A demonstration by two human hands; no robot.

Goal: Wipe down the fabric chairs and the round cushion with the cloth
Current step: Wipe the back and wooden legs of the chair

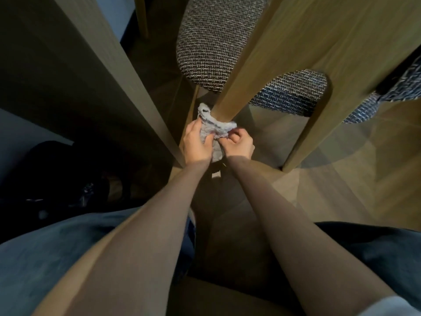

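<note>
She is crouched low, and the cloth (214,128) sits dead centre, bunched against the foot of a wooden leg (230,96) that tapers down from 1 o'clock. Both hands have it. The left hand (195,143), at 9 o'clock of the cloth, has a full grip with the fingers curled round the bunch. The right hand (240,145), at 4 o'clock, has a narrow grip and pinches the fluffy edge between thumb and fingertips. To me that looks like gathering or refolding the cloth to get a fresh face, with the leg used as something to bunch it against. She could also be wrapping the foot of the leg to rub it; I cannot tell which.

The fabric is above her reach for now. A grey seat (211,42) hangs at 12 o'clock and a blue seat (291,94) at 2 o'clock, partly behind the leg. More woven fabric (407,85) shows at the far 3 o'clock edge, too cropped to say whether it is the round cushion. Neither hand touches any of it.

A dark wooden panel (102,65) closes in at 10 o'clock, so the space is tight. The floor (341,190) at 4 o'clock is pale wood. With the cloth well below the seats, I judge the wiping is paused here, and she will have to lift the cloth next.
</note>
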